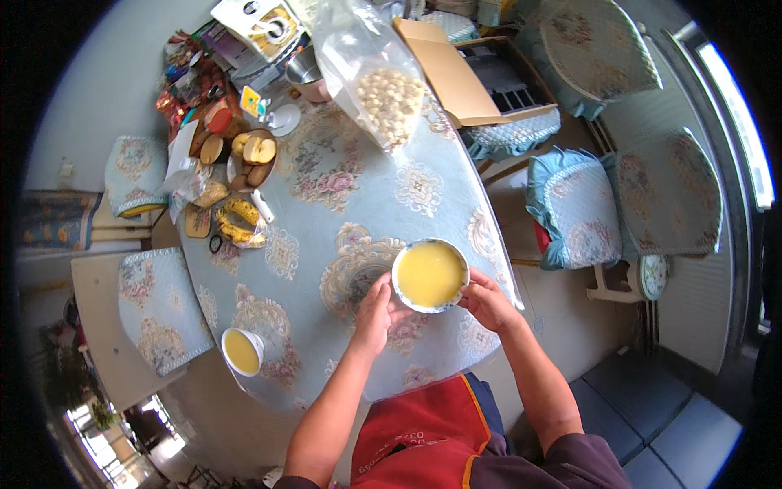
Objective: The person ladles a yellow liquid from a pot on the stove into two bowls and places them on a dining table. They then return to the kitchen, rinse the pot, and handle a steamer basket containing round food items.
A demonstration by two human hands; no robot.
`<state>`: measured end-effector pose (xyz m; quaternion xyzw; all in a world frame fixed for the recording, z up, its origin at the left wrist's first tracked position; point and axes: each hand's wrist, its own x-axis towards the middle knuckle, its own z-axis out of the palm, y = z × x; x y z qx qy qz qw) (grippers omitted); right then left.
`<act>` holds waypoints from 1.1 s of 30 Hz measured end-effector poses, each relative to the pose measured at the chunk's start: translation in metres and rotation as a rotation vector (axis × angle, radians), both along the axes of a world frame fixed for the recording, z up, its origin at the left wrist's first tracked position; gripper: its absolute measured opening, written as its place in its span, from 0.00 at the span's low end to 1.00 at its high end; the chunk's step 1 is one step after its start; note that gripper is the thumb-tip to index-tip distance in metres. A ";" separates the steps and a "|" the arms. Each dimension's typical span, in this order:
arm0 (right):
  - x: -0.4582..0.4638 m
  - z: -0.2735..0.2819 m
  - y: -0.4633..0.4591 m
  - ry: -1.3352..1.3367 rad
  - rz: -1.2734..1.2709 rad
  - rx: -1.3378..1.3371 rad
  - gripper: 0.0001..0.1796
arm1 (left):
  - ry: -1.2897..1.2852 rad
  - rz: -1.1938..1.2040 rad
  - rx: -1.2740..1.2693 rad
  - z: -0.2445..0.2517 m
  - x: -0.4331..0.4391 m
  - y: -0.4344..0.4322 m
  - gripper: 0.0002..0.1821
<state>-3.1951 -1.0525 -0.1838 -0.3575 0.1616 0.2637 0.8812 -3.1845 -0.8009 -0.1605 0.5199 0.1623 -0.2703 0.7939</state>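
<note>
A patterned bowl (429, 275) full of yellow liquid is at the near right part of the table, over the flowered blue tablecloth (366, 214). My left hand (374, 315) is at its left side, thumb up along the rim. On the opposite side, my right hand (489, 301) grips the rim with thumb and fingers. Whether the bowl's base touches the cloth is hidden. A second bowl (242, 352), white outside and holding similar yellow liquid, stands near the table's left front edge, apart from both hands.
Bananas (239, 222), a white-handled tool (263, 206) and a plate of cut fruit (252, 160) lie at the left. Farther back are a clear bag of round pale pieces (391, 104) and a metal pot (305, 73). An open cardboard box (452, 79) rests on a chair; padded chairs (580, 208) flank the table.
</note>
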 end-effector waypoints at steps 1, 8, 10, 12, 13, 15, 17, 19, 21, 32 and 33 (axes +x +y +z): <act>0.005 -0.002 -0.002 0.002 0.018 -0.020 0.29 | 0.028 0.008 0.017 -0.002 0.003 -0.002 0.36; 0.020 0.001 -0.006 0.017 0.147 -0.100 0.29 | 0.075 0.034 0.022 -0.010 0.011 -0.005 0.35; 0.019 0.001 -0.004 0.017 0.116 -0.096 0.28 | 0.098 0.022 0.032 -0.009 0.010 -0.004 0.35; 0.015 0.002 -0.003 0.045 0.101 -0.137 0.29 | 0.107 0.016 0.014 -0.008 0.008 -0.002 0.35; 0.016 0.002 -0.006 0.018 0.085 -0.132 0.30 | 0.086 0.023 0.043 -0.007 0.012 -0.004 0.35; 0.007 0.004 -0.009 0.058 0.064 -0.219 0.33 | 0.073 0.035 0.122 -0.004 0.002 0.000 0.34; -0.009 0.009 -0.014 0.056 0.043 -0.205 0.31 | 0.026 0.025 0.110 0.007 -0.020 0.016 0.34; -0.035 0.017 -0.011 0.089 0.002 -0.279 0.32 | 0.002 -0.024 0.059 0.021 -0.055 0.041 0.33; -0.064 0.025 0.003 0.137 0.041 -0.331 0.30 | -0.010 -0.113 0.072 0.034 -0.103 0.076 0.28; -0.271 0.062 0.362 0.123 0.649 -0.408 0.19 | 0.089 0.269 -0.072 0.082 -0.443 0.350 0.22; -0.292 0.077 0.415 0.093 0.752 -0.448 0.20 | 0.116 0.322 -0.059 0.089 -0.462 0.380 0.22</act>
